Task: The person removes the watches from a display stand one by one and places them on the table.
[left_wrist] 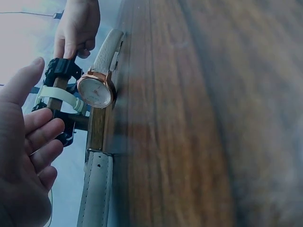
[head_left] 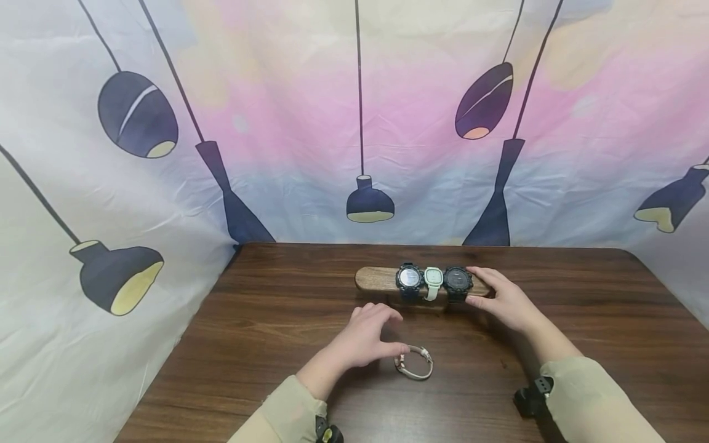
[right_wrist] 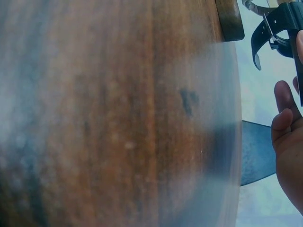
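A wooden watch stand (head_left: 376,279) holds a black watch with a silvery face (head_left: 409,277), a pale green watch (head_left: 434,278) and an all-black watch (head_left: 457,279) in a row. My right hand (head_left: 512,301) grips the stand's right end, thumb in front and fingers behind, right beside the all-black watch. Nearer to me, a white-strapped wristwatch (head_left: 415,376) stands on its edge, its strap closed in a loop. Its rose-gold case (left_wrist: 96,90) shows in the left wrist view. My left hand (head_left: 365,338) hovers with loosely bent fingers, its thumb tip overlapping that watch's left side.
Everything stands on a dark wood-grain table (head_left: 266,332) with rounded far corners. Behind its far edge hangs a pastel cloth backdrop (head_left: 299,154) printed with lamps. The stand's base (right_wrist: 230,21) shows at the top of the right wrist view.
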### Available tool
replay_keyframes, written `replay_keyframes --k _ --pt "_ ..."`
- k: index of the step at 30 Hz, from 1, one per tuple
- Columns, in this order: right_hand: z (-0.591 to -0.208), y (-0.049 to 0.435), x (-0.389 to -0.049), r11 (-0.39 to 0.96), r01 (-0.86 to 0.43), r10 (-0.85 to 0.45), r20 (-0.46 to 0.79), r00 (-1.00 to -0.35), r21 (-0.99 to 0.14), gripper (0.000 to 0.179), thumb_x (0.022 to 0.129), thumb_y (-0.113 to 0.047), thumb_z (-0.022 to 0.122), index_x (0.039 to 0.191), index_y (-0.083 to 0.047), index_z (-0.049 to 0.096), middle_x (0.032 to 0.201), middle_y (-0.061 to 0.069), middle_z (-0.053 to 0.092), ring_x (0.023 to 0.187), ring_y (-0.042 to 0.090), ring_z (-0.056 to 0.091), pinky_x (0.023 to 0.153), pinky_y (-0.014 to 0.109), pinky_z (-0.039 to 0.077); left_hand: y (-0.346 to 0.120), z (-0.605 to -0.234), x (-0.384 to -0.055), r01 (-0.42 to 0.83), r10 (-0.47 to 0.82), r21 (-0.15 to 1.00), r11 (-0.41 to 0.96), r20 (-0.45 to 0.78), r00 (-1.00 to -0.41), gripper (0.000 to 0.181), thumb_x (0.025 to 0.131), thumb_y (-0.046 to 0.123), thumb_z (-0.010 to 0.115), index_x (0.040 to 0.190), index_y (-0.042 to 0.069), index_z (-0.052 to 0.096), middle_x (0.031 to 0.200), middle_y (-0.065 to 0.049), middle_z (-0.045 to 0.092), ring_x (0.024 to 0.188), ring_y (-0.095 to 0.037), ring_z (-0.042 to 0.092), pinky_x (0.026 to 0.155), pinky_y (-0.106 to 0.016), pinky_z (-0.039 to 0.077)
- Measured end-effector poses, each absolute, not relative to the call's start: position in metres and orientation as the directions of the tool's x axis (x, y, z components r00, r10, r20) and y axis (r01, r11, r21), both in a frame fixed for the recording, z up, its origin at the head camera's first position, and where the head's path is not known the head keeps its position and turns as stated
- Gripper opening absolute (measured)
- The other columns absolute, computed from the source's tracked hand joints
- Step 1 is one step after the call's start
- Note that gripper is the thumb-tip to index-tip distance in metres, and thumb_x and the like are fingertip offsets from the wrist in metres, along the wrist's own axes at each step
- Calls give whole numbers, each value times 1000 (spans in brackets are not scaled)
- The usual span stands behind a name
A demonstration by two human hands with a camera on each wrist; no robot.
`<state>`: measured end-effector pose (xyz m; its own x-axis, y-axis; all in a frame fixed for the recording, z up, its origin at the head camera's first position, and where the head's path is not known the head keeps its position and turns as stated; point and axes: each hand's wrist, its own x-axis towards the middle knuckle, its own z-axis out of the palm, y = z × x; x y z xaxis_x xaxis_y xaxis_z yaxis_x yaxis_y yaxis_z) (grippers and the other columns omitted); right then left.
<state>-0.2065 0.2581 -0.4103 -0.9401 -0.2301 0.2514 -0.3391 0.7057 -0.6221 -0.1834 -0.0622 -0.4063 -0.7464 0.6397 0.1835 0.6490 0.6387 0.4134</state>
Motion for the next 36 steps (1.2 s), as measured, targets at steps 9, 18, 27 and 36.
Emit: replay_keyframes --k 9,18,27,36 --pt "-412 258 -208 704 -336 -231 245 -941 -625 70 84 -37 69 141 -6 42 138 18 40 123 38 41 92 54 36 -63 -401 -187 657 622 413 631 237 -746 49 79 47 70 114 13 62 109 4 60 100 -14 48 85 -34 33" --pt "-411 258 -209 708 -325 -229 231 -946 -627 70 85 -37 69 141 -7 41 139 18 40 123 39 40 92 55 36 -64 -389 -192 658 596 418 627 287 -750 49 79 43 71 115 12 61 110 3 60 108 -18 49 87 -38 32" --pt "-412 259 -210 705 -335 -239 236 -942 -625 70 84 -37 69 141 -7 41 138 18 41 125 39 39 93 56 35 -62 -378 -201 643 551 426 636 333 -765 48 79 40 72 117 13 61 116 1 60 110 -20 48 86 -40 31" --pt "-411 260 -210 703 -327 -236 227 -945 -632 70 85 -37 69 141 -7 41 140 18 39 125 40 38 94 56 33 -55 -364 -214 644 545 403 650 342 -765 49 82 40 70 121 12 59 119 0 58 111 -21 46 88 -41 31"
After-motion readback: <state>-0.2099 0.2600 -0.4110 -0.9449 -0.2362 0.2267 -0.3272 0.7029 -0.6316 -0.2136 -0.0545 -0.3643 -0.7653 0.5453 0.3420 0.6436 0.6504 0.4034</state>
